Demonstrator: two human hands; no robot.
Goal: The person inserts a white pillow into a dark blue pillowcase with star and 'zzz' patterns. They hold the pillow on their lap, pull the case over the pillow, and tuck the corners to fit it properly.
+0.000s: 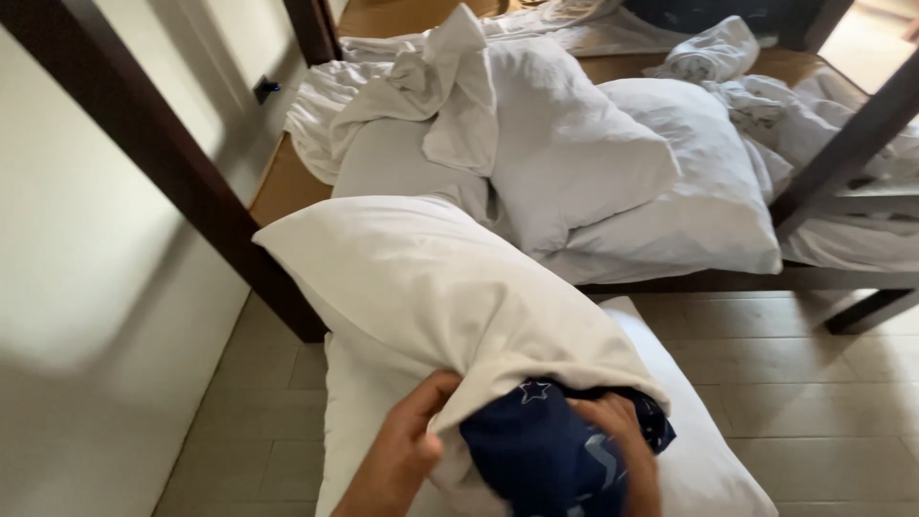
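Bedroom, tiled floor. My left hand grips white pillowcase hem; right hand clutches navy pillow. I judge: hold hem taut, work pillow evenly.

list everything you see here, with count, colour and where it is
white fabric pillowcase: one, white, centre foreground, drawn over the dark blue pillow
dark blue star-patterned pillow: one, dark blue with pale stars, sticking out of the pillowcase's open end at the bottom
bare white pillow: one, white, on the floor under the pillowcase
white pillows on the bed: at least two, white, piled at centre right
crumpled white sheets: several, white, across the bed top
dark wooden bed frame: one, dark brown, posts at left and right
grey tiled floor: grey, lower right
cream wall: cream, left
left hand: gripping the pillowcase's edge
right hand: on the blue pillow at the opening
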